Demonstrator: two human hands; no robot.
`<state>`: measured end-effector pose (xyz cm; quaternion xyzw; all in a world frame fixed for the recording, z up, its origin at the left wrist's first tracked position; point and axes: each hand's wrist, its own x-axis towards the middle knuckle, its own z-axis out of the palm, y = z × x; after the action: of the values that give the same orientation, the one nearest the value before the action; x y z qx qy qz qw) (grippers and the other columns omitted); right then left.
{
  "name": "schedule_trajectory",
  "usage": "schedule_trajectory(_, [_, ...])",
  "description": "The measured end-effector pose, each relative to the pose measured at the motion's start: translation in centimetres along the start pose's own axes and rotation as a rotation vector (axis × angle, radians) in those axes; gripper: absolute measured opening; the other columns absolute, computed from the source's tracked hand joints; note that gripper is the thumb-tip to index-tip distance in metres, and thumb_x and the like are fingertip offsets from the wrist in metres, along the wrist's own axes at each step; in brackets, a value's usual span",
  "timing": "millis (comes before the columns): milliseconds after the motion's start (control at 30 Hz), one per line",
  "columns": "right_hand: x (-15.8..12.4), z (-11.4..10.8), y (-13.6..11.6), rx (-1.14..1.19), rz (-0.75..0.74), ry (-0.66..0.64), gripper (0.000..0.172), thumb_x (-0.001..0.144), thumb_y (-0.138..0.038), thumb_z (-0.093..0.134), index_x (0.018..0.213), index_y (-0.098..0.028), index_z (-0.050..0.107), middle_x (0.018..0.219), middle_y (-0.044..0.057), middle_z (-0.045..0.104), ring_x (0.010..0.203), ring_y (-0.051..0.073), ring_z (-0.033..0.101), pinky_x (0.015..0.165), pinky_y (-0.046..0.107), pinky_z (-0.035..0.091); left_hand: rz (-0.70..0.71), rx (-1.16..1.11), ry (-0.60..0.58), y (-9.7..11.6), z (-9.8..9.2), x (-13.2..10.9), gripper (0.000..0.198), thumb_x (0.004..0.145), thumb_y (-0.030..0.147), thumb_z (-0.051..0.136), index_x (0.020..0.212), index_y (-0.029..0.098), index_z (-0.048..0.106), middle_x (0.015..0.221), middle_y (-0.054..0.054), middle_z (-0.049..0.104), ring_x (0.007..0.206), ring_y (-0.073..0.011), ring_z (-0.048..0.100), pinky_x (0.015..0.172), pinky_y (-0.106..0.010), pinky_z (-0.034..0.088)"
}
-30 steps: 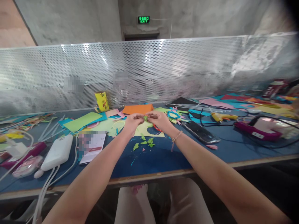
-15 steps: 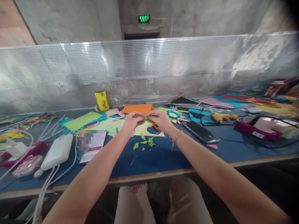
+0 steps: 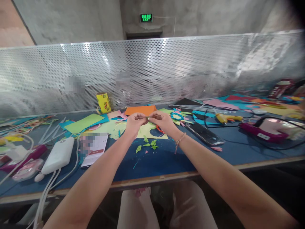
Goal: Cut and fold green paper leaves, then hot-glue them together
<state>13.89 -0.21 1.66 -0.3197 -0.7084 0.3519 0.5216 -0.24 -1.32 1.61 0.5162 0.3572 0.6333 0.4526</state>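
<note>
My left hand [image 3: 135,122] and my right hand [image 3: 163,122] meet fingertip to fingertip over the middle of the table. Between them they pinch a small piece of green paper [image 3: 148,118], mostly covered by the fingers. Several folded green paper leaves [image 3: 153,143] lie on the blue table just below the hands. Under the hands spreads a pale yellow-green sheet [image 3: 143,131]. Behind them sits a folded orange sheet [image 3: 140,110]. A red loop [image 3: 160,129] shows beside my right hand, partly hidden by it.
On the left lie a lit phone [image 3: 95,152], a white power bank [image 3: 58,155] with cables and green paper [image 3: 84,123]. To the right are a dark phone [image 3: 205,133], a blue paper flower [image 3: 177,116] and a yellow glue gun [image 3: 227,119]. A perforated metal screen [image 3: 166,70] stands behind.
The fingers have shifted slightly around the green piece, and less of it shows now. Both hands stay in nearly the same place. The leaves on the table have not moved.
</note>
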Motion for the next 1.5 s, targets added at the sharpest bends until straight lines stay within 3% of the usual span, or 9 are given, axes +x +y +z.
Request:
schedule_trajectory(267, [0.21, 0.12, 0.63, 0.07, 0.04, 0.034, 0.023, 0.065, -0.04, 0.062, 0.069, -0.018, 0.057, 0.066, 0.001, 0.059, 0.063, 0.012, 0.054, 0.062, 0.027, 0.045, 0.112, 0.144, -0.001, -0.13, -0.02, -0.05, 0.013, 0.053, 0.012, 0.065, 0.064, 0.013, 0.058, 0.06, -0.001, 0.06, 0.057, -0.0108, 0.057, 0.061, -0.026, 0.047])
schedule_trajectory(567, [0.35, 0.22, 0.96, 0.234, 0.104, 0.033, 0.016, 0.059, -0.027, 0.068, 0.068, -0.017, 0.059, 0.068, 0.001, 0.06, 0.064, 0.01, 0.055, 0.065, 0.026, 0.044, 0.078, 0.112, -0.031, -0.07, -0.13, 0.05, 0.015, 0.053, 0.013, 0.067, 0.066, 0.013, 0.058, 0.06, -0.002, 0.061, 0.059, -0.0116, 0.058, 0.065, -0.029, 0.049])
schedule_trajectory(1033, [0.38, 0.0, 0.87, 0.153, 0.099, 0.023, 0.02, 0.059, -0.029, 0.067, 0.073, -0.016, 0.061, 0.07, 0.001, 0.061, 0.064, 0.01, 0.055, 0.065, 0.027, 0.044, 0.012, -0.012, -0.021, 0.26, 0.12, -0.08, 0.014, 0.055, 0.016, 0.067, 0.065, 0.012, 0.058, 0.06, 0.0, 0.06, 0.057, -0.0095, 0.058, 0.067, -0.028, 0.049])
schedule_trajectory(1333, [0.28, -0.11, 0.32, 0.027, 0.09, 0.026, 0.018, 0.061, -0.025, 0.065, 0.075, -0.014, 0.063, 0.072, 0.004, 0.064, 0.065, 0.011, 0.057, 0.067, 0.027, 0.046, 0.013, 0.07, 0.006, 0.13, 0.02, 0.02, 0.021, 0.053, 0.021, 0.073, 0.067, 0.012, 0.059, 0.06, -0.002, 0.062, 0.057, -0.0116, 0.059, 0.065, -0.03, 0.05])
schedule_trajectory(1500, [0.43, 0.0, 0.59, 0.154, 0.155, 0.059, 0.024, 0.057, -0.028, 0.069, 0.075, -0.014, 0.061, 0.073, 0.005, 0.065, 0.066, 0.012, 0.06, 0.069, 0.03, 0.049, 0.01, 0.087, 0.024, 0.21, -0.1, 0.12, 0.022, 0.053, 0.02, 0.073, 0.069, 0.011, 0.061, 0.064, -0.004, 0.063, 0.059, -0.0115, 0.059, 0.066, -0.03, 0.049])
